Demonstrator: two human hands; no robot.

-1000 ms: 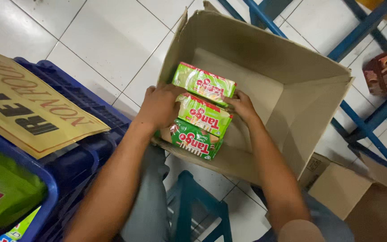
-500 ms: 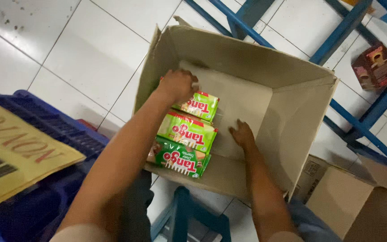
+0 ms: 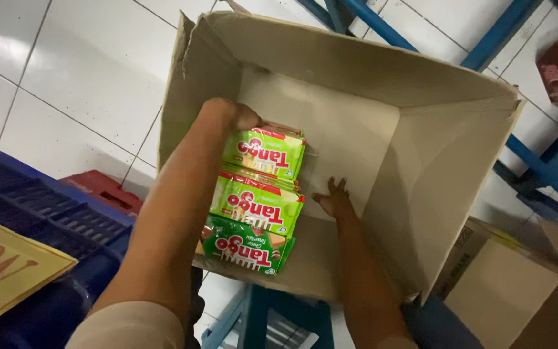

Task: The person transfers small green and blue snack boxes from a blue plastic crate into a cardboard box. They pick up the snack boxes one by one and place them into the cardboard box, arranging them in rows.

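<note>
- head view looks down into an open cardboard box (image 3: 421, 194) resting on a blue stool (image 3: 259, 320) over a white tiled floor (image 3: 79, 84).
- three green snack packets sit in a row along the box's left inner wall: the far packet (image 3: 265, 152), the middle packet (image 3: 256, 205), and the near packet (image 3: 247, 249), each overlapping the next.
- left hand (image 3: 227, 116) reaches deep into the box, curled against the far end of the far packet and touching it; the fingers are hidden behind the packet, so i cannot tell whether they grip it.
- right hand (image 3: 334, 200) lies on the bare box floor just beside the middle packet, fingers spread and flat, holding nothing.
- a blue plastic crate (image 3: 40, 220) stands to the left, with a yellowish cardboard sheet (image 3: 1, 271) lying across it and a red object (image 3: 101, 190) just behind.
- a second cardboard carton (image 3: 511, 291) sits lower right, near blue metal shelf legs (image 3: 537, 161).
</note>
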